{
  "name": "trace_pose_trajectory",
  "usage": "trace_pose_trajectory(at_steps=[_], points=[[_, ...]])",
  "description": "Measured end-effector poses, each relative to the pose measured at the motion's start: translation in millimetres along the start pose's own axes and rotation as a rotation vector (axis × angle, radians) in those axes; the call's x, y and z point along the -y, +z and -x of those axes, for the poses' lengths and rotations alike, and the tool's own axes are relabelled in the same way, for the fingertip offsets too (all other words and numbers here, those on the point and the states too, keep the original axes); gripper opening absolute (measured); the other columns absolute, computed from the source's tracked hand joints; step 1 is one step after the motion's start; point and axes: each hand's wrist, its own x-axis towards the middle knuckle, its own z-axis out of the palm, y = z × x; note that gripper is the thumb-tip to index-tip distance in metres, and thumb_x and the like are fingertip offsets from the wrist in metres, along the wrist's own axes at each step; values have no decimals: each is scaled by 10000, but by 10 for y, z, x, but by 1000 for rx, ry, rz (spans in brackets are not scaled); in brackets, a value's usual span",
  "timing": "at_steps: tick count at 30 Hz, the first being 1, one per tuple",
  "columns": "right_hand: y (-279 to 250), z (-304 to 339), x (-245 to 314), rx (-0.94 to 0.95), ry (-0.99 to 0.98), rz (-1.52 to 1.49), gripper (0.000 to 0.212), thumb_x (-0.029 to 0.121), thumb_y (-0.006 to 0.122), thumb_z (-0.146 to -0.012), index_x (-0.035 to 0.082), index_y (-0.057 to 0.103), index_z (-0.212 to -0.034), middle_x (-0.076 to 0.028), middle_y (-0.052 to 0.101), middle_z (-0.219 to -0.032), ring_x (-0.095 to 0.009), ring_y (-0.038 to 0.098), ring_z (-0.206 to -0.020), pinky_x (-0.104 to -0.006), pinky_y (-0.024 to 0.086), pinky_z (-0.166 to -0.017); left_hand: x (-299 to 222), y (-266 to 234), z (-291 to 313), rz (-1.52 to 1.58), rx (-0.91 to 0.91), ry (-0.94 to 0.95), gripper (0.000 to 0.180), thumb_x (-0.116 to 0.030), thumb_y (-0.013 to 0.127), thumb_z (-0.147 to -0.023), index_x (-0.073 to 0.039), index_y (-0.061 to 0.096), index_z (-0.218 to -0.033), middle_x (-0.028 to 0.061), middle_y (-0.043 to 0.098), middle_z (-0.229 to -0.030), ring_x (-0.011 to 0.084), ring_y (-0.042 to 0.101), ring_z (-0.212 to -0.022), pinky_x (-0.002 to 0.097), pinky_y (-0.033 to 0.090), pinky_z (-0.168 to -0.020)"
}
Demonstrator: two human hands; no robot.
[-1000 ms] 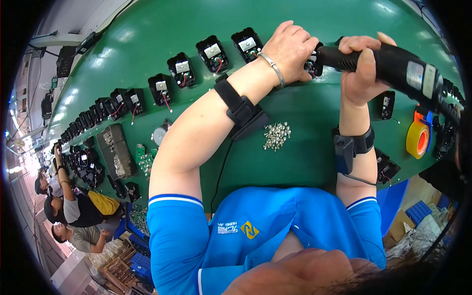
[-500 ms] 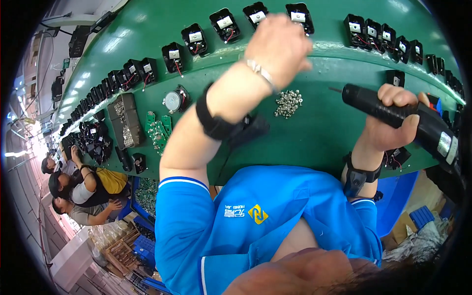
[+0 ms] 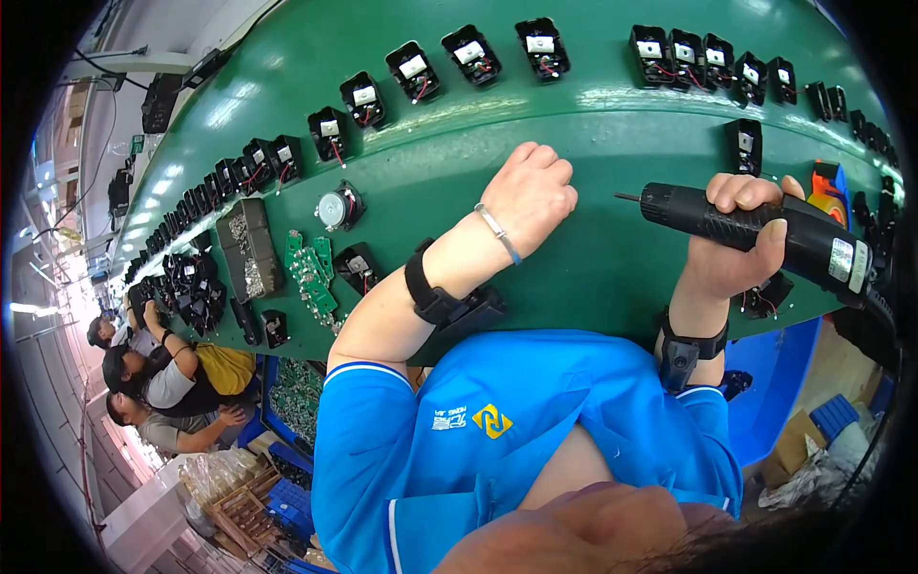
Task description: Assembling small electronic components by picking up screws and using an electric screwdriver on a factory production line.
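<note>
My left hand (image 3: 531, 196) is closed over the middle of the green bench, knuckles up. What its fingers hold, if anything, is hidden beneath it, and no screw pile shows around it. A black electric screwdriver (image 3: 741, 220) lies in my right hand (image 3: 741, 249), its thin bit pointing left toward my left hand. Below my left forearm sits a black housing-like piece (image 3: 478, 311), partly covered. Beside that forearm stands an open black housing (image 3: 359, 268) with wires.
Rows of black housings with white blocks (image 3: 469, 55) curve along the far bench. At left are a round speaker (image 3: 337, 208), green circuit boards (image 3: 311, 273) and a screw tray (image 3: 251, 249). An orange tape dispenser (image 3: 830, 194) stands at right. People (image 3: 158, 368) work at far left.
My left hand has come back from the far row of housings to the middle of the bench, where loose screws lay. My right hand has shifted slightly left with the screwdriver.
</note>
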Motion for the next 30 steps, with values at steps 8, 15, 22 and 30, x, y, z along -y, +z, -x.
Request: trace_pose_trajectory(at_steps=[8,15,22,30], points=[[-41,-78,86,18,0,-54,388,275,440,-767,52,355,-1074,-59,488,-704,-168,448,-575,-312,355,-539,50,-68,25,330,-121,-117,70,-152,592,-611,-105,543,-627,13,517,-677,204,460,-747,299,369,-696],[-8,-97,25,17,36,-81,362,282,456,-748,58,419,-1030,-42,505,-718,-137,408,-586,-282,316,-566,141,27,67,387,-84,-246,81,-93,590,-641,-85,560,-716,41,560,-666,205,541,-661,306,422,-580],[-46,-102,7,15,54,-68,362,282,438,-758,55,406,-1038,-43,501,-715,-135,408,-600,-289,315,-573,141,26,33,291,-222,-123,115,-80,574,-659,-87,571,-774,46,568,-689,199,545,-676,298,424,-589],[-2,-202,85,-21,18,-173,395,290,438,-763,45,375,-1066,-54,504,-713,-155,434,-576,-304,343,-550,-4,-84,29,1054,-239,-548,153,-31,584,-690,-34,567,-843,45,572,-725,139,546,-666,247,435,-591]])
